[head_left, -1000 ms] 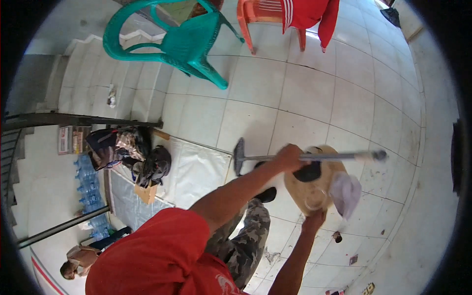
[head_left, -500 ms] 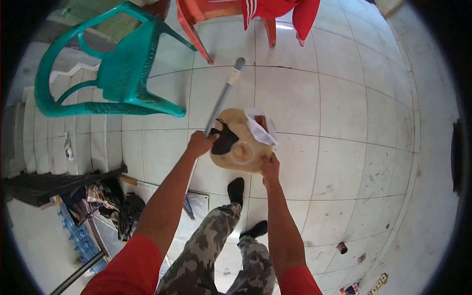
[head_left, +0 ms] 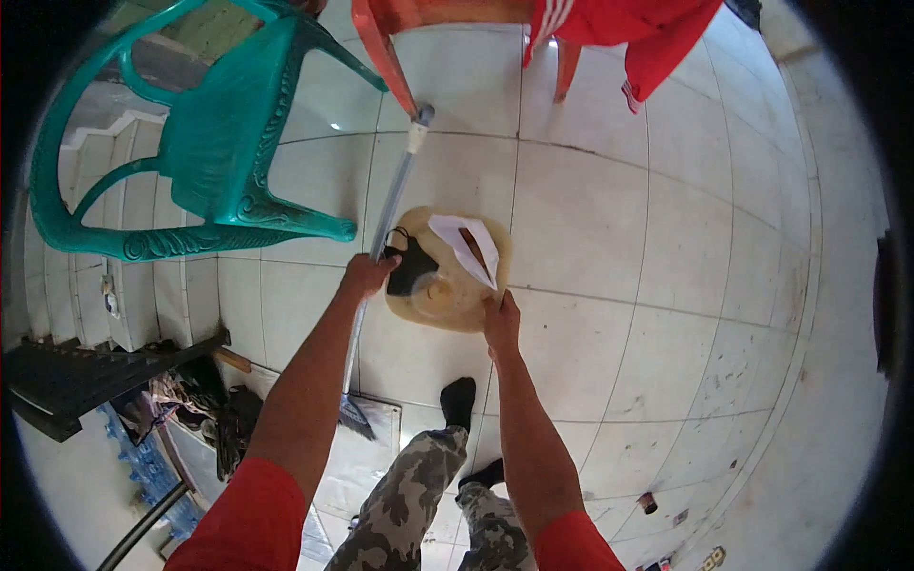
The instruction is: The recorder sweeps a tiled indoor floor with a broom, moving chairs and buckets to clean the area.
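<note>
My left hand (head_left: 369,276) is wrapped round a broom's silver handle (head_left: 396,195), beside a tan tray-like board (head_left: 462,316). The broom head (head_left: 352,416) is low, behind my forearm. My right hand (head_left: 502,319) grips the board's near right edge. On the board lie a black cloth (head_left: 411,269) with thin straps, a white open packet (head_left: 449,230) with something brown inside, and a round translucent shape (head_left: 433,295) I cannot make out clearly.
A green plastic chair (head_left: 214,128) stands front left, beside white steps (head_left: 133,300). An orange chair (head_left: 443,11) with a red jacket (head_left: 666,52) is ahead. Bags (head_left: 219,419) and blue bottles (head_left: 152,462) are lower left. A white wall (head_left: 843,381) runs along the right.
The broom has swung from crosswise to pointing forward along my left side, and the board has come round in front of me. Most recently, both hands and board shifted slightly left.
</note>
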`<action>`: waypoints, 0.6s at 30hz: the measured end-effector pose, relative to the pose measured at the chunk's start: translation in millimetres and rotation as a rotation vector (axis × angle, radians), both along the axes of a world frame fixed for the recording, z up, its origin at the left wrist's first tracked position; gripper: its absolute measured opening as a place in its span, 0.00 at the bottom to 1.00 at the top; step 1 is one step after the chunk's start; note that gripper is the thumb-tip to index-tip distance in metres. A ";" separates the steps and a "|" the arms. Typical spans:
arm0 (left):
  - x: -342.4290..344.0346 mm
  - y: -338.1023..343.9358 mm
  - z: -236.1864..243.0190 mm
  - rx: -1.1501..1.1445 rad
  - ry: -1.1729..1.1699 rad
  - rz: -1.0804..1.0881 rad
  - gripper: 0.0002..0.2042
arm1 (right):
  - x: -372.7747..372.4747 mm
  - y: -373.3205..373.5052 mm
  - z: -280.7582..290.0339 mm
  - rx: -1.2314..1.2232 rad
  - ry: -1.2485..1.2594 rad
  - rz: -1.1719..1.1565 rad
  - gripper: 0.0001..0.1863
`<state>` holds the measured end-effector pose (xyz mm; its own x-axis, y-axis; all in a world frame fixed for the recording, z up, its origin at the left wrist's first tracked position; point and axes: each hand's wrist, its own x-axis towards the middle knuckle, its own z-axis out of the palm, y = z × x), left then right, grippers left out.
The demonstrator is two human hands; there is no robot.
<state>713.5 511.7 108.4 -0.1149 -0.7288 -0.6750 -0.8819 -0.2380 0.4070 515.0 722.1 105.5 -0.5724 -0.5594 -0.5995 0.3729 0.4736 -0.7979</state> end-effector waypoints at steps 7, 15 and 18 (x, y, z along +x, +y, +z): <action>-75.0 -11.1 30.7 -0.158 0.151 -0.133 0.28 | -62.3 -19.8 -19.6 -0.104 0.001 0.024 0.16; -132.8 -56.4 33.1 -0.255 0.043 -0.149 0.30 | -111.7 -70.7 -8.0 -0.123 -0.114 -0.070 0.15; -137.4 -61.8 38.5 -0.136 0.070 -0.114 0.30 | -124.1 -72.1 -9.7 -0.004 0.006 0.053 0.18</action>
<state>576.1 449.9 147.0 -0.2451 -0.7926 -0.5583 -0.8683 -0.0767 0.4900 390.9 650.0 95.8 -0.5459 -0.5911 -0.5939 0.3424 0.4895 -0.8019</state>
